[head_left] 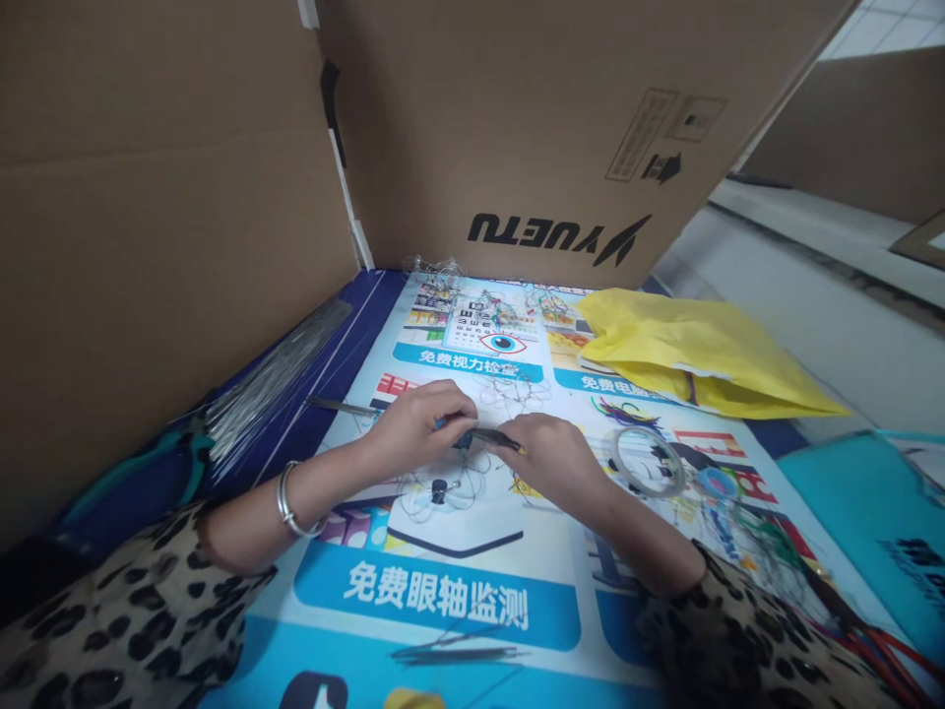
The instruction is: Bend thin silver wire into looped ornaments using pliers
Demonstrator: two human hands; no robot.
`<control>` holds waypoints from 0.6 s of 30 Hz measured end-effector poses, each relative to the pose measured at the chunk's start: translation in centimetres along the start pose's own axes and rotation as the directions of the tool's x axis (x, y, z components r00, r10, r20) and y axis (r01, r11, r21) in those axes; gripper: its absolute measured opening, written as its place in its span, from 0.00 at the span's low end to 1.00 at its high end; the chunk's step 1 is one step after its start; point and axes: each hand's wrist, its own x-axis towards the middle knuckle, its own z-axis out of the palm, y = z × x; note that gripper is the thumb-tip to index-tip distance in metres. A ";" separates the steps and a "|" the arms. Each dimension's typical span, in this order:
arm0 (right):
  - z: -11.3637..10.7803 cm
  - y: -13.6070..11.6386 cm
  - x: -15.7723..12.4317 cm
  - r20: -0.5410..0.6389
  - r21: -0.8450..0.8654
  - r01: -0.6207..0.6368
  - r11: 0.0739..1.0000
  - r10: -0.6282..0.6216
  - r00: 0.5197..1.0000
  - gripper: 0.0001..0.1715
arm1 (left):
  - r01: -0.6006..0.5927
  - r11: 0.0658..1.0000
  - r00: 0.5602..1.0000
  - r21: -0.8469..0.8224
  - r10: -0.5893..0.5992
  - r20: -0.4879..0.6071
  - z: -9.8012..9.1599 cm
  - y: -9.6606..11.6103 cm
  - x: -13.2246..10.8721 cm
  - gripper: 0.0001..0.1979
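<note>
Near the middle of the printed sheet, my left hand (420,423) is closed in a pinch, with a small bit of blue at its fingertips. Just right of it, my right hand (550,455) is wrapped round a dark slim tool (491,435) whose tip reaches the left fingers. What exactly the left fingers pinch is too small to make out. Below the hands lies a flower-shaped loop of thin wire (443,490) with a black centre. A dark strip (341,405) sticks out to the left behind my left hand.
Wire strands (277,369) and teal-handled pliers (196,458) are at the left. To the right are a yellow bag (701,345), a clear tape roll (648,463) and a teal pouch (871,522). Cardboard walls (517,128) stand behind. Dark thin rods (458,654) lie in front.
</note>
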 end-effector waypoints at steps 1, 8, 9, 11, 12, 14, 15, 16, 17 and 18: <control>0.1 0.1 0.0 -0.019 -0.017 0.009 1.000 -0.010 1.000 0.11 | 0.025 0.999 1.000 -0.024 -0.025 0.017 -0.1 0.0 0.0 0.05; 1.5 1.4 -0.2 -0.219 -0.143 0.081 0.986 -0.112 0.969 0.06 | 0.216 0.955 0.976 -0.204 -0.212 0.040 -1.0 0.2 0.2 0.05; 1.8 1.7 -0.2 -0.262 -0.144 0.089 0.986 -0.124 0.957 0.06 | 0.233 0.950 0.972 -0.207 -0.236 0.010 -1.1 0.0 0.1 0.05; 2.4 2.3 -0.3 -0.344 -0.141 0.111 0.984 -0.154 0.926 0.05 | 0.257 0.946 0.961 -0.196 -0.272 -0.051 -1.3 -0.5 -0.2 0.05; 2.6 2.5 -0.4 -0.380 -0.136 0.124 0.983 -0.167 0.910 0.05 | 0.265 0.947 0.956 -0.181 -0.283 -0.081 -1.3 -0.9 -0.4 0.05; 2.9 2.8 -0.5 -0.436 -0.124 0.144 0.982 -0.184 0.881 0.06 | 0.268 0.954 0.947 -0.131 -0.286 -0.145 -1.2 -1.5 -0.8 0.05; 2.9 2.9 -0.7 -0.454 -0.116 0.152 0.982 -0.189 0.871 0.07 | 0.264 0.960 0.946 -0.099 -0.277 -0.171 -1.2 -1.7 -1.0 0.05; 2.9 2.9 -0.8 -0.464 -0.111 0.159 0.981 -0.193 0.865 0.07 | 0.255 0.964 0.946 -0.068 -0.264 -0.190 -1.1 -2.0 -1.2 0.05; 2.9 2.9 -0.9 -0.467 -0.108 0.167 0.980 -0.198 0.862 0.08 | 0.246 0.968 0.947 -0.042 -0.249 -0.204 -1.0 -2.1 -1.4 0.05; 2.8 2.8 -0.9 -0.466 -0.108 0.177 0.978 -0.207 0.860 0.08 | 0.235 0.972 0.947 -0.024 -0.234 -0.219 -1.0 -2.3 -1.6 0.05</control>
